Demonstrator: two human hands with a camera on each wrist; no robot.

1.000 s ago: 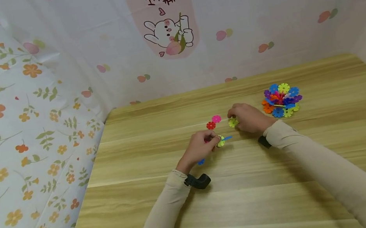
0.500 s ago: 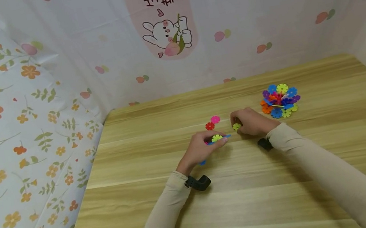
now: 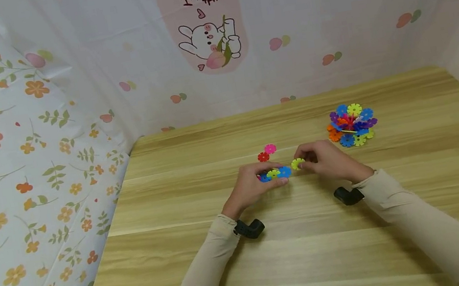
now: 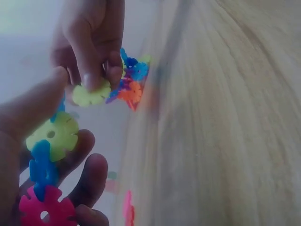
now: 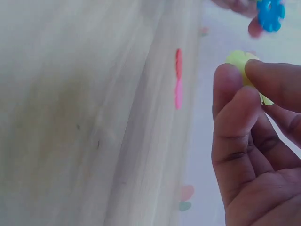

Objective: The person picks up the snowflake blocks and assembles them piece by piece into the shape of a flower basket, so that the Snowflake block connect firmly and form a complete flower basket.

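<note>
My left hand (image 3: 250, 187) grips a chain of notched plastic snowflake discs. In the left wrist view the chain runs from a pink disc (image 4: 44, 212) through a blue disc (image 4: 43, 167) to a yellow disc (image 4: 59, 134), with more blue partly hidden by the thumb. Its blue end disc (image 3: 284, 172) faces my right hand (image 3: 328, 162). Between thumb and fingertips, that hand pinches a single yellow disc (image 3: 298, 164), held just to the right of the chain's end. The right wrist view shows the blue end disc (image 5: 271, 16) a short gap away from the pinched one.
A red disc (image 3: 263, 156) and a pink disc (image 3: 270, 148) lie end to end on the wooden table (image 3: 309, 259), behind my left hand. A many-coloured cluster of joined discs (image 3: 350, 126) stands at the back right. Printed cloth (image 3: 303, 13) hangs behind the table.
My right hand has come nearer to me and turned, bringing its yellow disc toward the chain's end. The chain has rolled in my left hand, so its blue end disc now shows its flat face.
</note>
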